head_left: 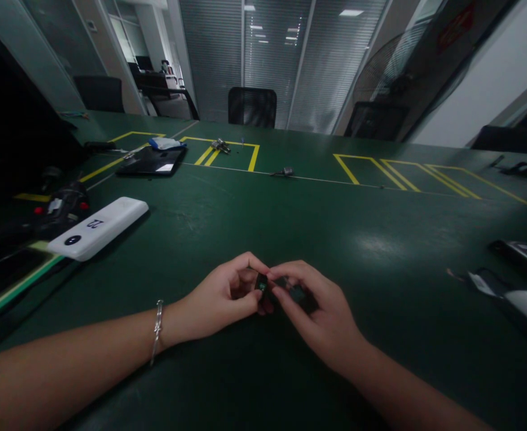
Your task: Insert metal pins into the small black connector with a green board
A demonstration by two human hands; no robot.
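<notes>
From the head view, here's the block (262,286), small and dark with a bit of green on its face, right at the fingertips of the left hand (216,302). That hand is closed on it, thumb below, forefinger arching over the top, so the block sits just off the ends of those fingers, on the side facing the right hand (330,317). Its long axis looks closer to upright than flat, leaning slightly, though the light is dim and the fingers hide part of it. The left hand is the nearer one, being the one that grips; the right comes in from the other side, thumb and forefinger drawn close together at the block's edge, and whether they pinch anything thin there I can't tell. Both hands are up over the table (227,221), meeting in front of the body, the bracelet (157,326) on the left wrist well back from the block. The white case (106,224) lies off to the left, and a small grey part (285,172) lies beyond the hands, well apart from them.
</notes>
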